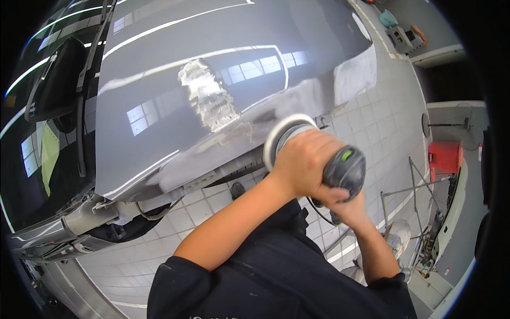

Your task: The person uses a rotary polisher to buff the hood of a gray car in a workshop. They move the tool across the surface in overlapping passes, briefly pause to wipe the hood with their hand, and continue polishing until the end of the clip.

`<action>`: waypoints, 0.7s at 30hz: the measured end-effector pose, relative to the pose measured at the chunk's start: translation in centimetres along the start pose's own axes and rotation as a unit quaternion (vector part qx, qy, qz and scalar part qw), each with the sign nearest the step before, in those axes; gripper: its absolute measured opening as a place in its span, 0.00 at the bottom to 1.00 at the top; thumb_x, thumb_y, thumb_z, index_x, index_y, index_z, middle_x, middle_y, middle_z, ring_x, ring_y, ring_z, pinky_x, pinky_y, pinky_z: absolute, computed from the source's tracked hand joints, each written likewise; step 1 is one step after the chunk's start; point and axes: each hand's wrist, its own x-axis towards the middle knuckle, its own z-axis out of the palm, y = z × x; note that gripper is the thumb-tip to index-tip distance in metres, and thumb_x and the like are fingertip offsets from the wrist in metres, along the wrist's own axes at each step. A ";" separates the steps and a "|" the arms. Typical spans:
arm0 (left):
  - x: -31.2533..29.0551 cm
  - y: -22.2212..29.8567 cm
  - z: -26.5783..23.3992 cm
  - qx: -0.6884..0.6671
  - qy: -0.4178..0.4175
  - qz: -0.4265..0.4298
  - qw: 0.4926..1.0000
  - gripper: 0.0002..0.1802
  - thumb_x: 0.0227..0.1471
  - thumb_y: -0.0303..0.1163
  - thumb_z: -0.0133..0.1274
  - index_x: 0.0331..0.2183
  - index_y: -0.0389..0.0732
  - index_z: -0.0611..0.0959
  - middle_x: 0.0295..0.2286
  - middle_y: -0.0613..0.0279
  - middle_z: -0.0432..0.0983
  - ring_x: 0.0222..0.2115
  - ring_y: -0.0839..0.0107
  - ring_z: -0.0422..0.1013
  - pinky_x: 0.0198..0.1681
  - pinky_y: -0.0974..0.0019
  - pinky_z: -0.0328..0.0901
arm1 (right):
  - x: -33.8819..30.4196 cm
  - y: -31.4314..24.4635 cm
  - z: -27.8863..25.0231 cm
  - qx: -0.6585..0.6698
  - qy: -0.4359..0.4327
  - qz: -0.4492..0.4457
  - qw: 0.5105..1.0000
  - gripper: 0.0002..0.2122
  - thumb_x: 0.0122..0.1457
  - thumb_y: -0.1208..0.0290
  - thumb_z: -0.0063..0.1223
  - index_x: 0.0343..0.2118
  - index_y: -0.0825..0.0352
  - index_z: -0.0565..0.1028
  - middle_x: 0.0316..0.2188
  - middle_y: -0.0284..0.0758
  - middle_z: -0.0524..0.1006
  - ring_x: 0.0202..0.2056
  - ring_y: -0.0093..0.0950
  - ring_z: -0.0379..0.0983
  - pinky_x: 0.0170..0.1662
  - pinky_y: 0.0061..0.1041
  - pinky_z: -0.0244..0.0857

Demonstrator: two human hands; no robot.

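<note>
Sander [348,166] and car hood [159,87] fill the middle of my head view. I see the left hand [307,157] wrapped over the sander's neck, gripping it firmly, its forearm rising from the lower left. The right hand [350,206] meets the underside of the dark rear housing; most of it is hidden behind the tool, so I cannot tell how its fingers close. The round, pale-edged pad [272,139] is tilted at the near edge of the hood, and I cannot make out whether it touches the panel. Just beyond the pad, a dull grey strip [247,134] runs along that edge. Farther in, I find a ragged whitish patch [208,98] on the glossy grey paint, which mirrors bright windows. To the left stand the windshield [16,175] and a black side mirror [58,80]. On the right, over the tiled floor [372,125], I see a metal stand [414,187] near a red box [445,155], with a teal container [388,19] well apart at the top.
</note>
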 end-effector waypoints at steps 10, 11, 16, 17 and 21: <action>-8.4 5.0 -10.9 0.097 -0.015 -0.034 0.995 0.21 0.46 0.47 0.58 0.30 0.36 0.83 0.25 0.54 0.80 0.28 0.55 0.80 0.35 0.58 0.72 | -2.4 -2.6 9.7 -0.030 -0.108 -0.156 0.981 0.42 0.48 0.58 0.69 0.63 0.66 0.57 0.42 0.53 0.78 0.36 0.51 0.79 0.37 0.44 0.74; -7.9 4.5 -10.3 0.088 -0.021 -0.021 0.996 0.23 0.47 0.49 0.57 0.30 0.36 0.83 0.26 0.54 0.80 0.28 0.55 0.80 0.35 0.57 0.72 | -2.3 -2.1 9.3 -0.019 -0.096 -0.159 0.982 0.42 0.48 0.58 0.69 0.63 0.65 0.57 0.42 0.53 0.78 0.36 0.50 0.79 0.37 0.43 0.74; -2.4 0.0 -2.7 -0.005 -0.027 0.027 0.999 0.50 0.42 0.77 0.47 0.33 0.30 0.81 0.30 0.48 0.79 0.31 0.49 0.78 0.40 0.53 0.72 | -0.1 0.5 3.3 0.034 -0.006 -0.131 0.991 0.42 0.41 0.65 0.78 0.57 0.65 0.61 0.42 0.49 0.78 0.40 0.45 0.81 0.42 0.36 0.74; -1.3 -0.3 -1.5 -0.027 -0.035 0.022 0.999 0.57 0.39 0.84 0.44 0.33 0.29 0.81 0.31 0.47 0.78 0.32 0.47 0.77 0.42 0.52 0.72 | -0.1 0.2 2.4 0.059 0.002 -0.077 0.995 0.42 0.38 0.65 0.80 0.55 0.66 0.62 0.43 0.42 0.76 0.43 0.36 0.77 0.45 0.31 0.71; -2.5 0.1 -4.1 0.009 -0.044 0.010 0.999 0.48 0.40 0.75 0.49 0.32 0.32 0.81 0.30 0.49 0.79 0.32 0.49 0.78 0.41 0.53 0.72 | -0.4 -1.3 3.7 0.047 -0.040 -0.068 0.996 0.41 0.39 0.66 0.79 0.55 0.69 0.63 0.46 0.42 0.76 0.45 0.34 0.77 0.46 0.32 0.72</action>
